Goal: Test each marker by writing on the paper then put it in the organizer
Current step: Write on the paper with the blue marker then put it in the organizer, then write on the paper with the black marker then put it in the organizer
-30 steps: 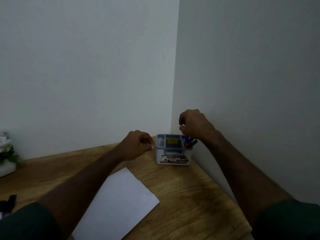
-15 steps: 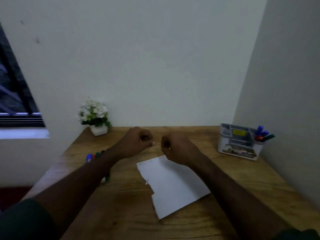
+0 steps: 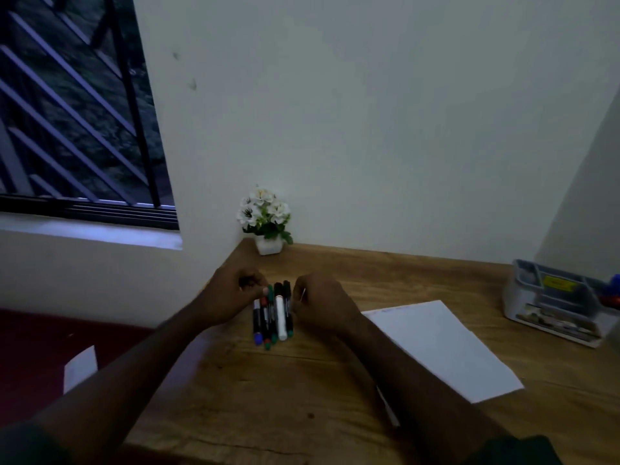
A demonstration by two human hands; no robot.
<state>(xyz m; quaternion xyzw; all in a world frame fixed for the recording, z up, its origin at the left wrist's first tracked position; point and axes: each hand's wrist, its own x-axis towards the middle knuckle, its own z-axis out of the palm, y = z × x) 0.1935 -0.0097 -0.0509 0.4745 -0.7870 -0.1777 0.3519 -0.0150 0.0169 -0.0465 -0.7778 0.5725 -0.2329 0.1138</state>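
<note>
— Where are the markers (image 3: 272, 313)?

— Bunched side by side on the wooden desk (image 3: 302, 407) near its left edge, caps pointing toward and away from the person, with a white one among blue, red and green ones. More stand in the far right compartment of the gray organizer (image 3: 550, 303), well apart at the right end of the desk.

— And the hands?

— Both hover at the far end of the bunch. The left hand (image 3: 231, 297) is curled, its fingertips at the top of a green-capped marker; whether it already pinches it I cannot tell. The right hand (image 3: 322, 303) is curled too, just beside the bunch, and nothing clearly sits in it.

— What could go wrong?

— Lifting one marker out of so tight a row could roll its neighbours off the nearby left edge. The paper (image 3: 443, 347) lies to the right, under the right forearm, so it may slide during writing.

— Anything else there?

— A small pot of white flowers (image 3: 266, 223) at the far edge, and a barred window (image 3: 73, 112) at left.
</note>
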